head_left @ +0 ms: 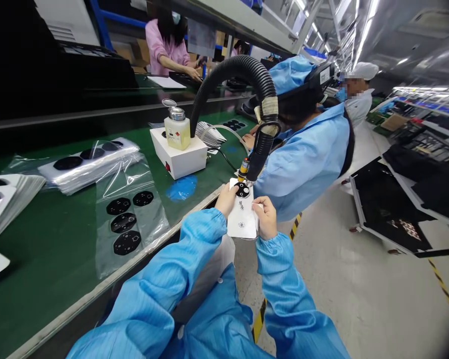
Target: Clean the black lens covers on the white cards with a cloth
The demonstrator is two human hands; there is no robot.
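Over the table's front edge I hold a white phone back cover (pixel 242 222) with a round black camera ring at its top and dark printed marks below. My left hand (pixel 226 200) is closed on its upper left edge, thumb near the black ring. My right hand (pixel 266 217) is pinched at the right edge; its lower fingers are partly hidden. Just above the ring hangs the tip of a yellow-banded nozzle (pixel 243 170), beside the end of a thick black corrugated hose (pixel 239 65).
On the green bench (pixel 60 239) lie a clear bag (pixel 153 214) with round black pieces, stacked white covers (pixel 86 164) and a blue patch (pixel 181 188). A yellowish bottle (pixel 177 132) stands on a white box (pixel 183 157). A co-worker in blue (pixel 303 159) sits close at right; a dark cart (pixel 389 204) stands beyond.
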